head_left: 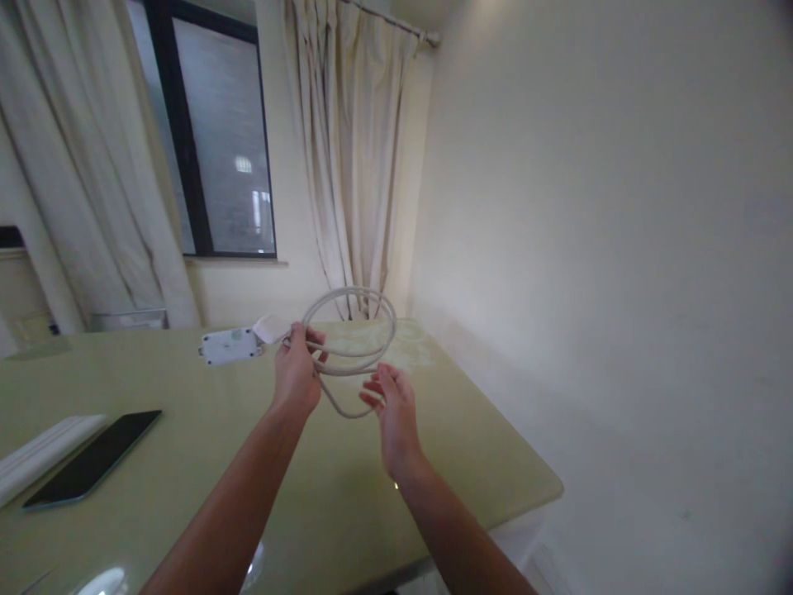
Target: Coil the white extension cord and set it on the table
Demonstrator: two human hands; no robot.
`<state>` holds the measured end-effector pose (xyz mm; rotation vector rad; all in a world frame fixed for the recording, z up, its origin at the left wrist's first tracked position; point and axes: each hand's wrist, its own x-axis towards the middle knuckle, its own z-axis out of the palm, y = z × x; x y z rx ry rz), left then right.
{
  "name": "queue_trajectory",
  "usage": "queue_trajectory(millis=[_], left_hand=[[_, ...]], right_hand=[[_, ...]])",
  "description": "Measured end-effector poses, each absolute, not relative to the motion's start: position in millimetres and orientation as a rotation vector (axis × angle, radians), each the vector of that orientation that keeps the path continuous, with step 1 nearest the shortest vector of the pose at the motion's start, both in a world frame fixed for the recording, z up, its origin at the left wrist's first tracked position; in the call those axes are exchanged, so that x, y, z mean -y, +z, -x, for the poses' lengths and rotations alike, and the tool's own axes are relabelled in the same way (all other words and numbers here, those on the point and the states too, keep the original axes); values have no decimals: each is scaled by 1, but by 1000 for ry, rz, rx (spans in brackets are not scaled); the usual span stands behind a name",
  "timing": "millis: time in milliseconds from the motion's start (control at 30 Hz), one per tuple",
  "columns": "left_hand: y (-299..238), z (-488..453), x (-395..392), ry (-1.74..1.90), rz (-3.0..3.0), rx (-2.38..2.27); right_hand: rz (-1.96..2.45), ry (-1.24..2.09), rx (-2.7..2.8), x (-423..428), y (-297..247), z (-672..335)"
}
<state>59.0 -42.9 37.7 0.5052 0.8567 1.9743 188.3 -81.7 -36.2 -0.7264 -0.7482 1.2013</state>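
Note:
My left hand [297, 372] is closed around a white cable [365, 306] that is wound into a loop held above the table. A white plug [269, 328] sticks out to the left of that hand, close to a white power strip [229, 345] lying on the table. My right hand [396, 413] hovers just below and to the right of the loop, fingers spread and slightly curled, nearly touching the lowest strand of cable. Whether it touches the cable is unclear.
A pale green table [186, 496] fills the lower left. A black phone [92, 459] lies at the left beside a white ribbed object [43, 454]. Cream curtains [353, 149], a dark window [216, 140] and a bare wall [619, 248] stand behind.

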Motion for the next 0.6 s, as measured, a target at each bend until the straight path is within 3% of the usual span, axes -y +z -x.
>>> queue_trajectory(millis=[200,400,600], left_hand=[[26,-83,43,1950,-597,-668],[-28,-102,28,1755,-866,-1058],[-78,-97,2,1289,-991,-1335]], right_hand=[[714,1592,1074,93,-75,-155],[473,1373,451,44,-71,-152],[931,1134,449,-11,-127,-183]])
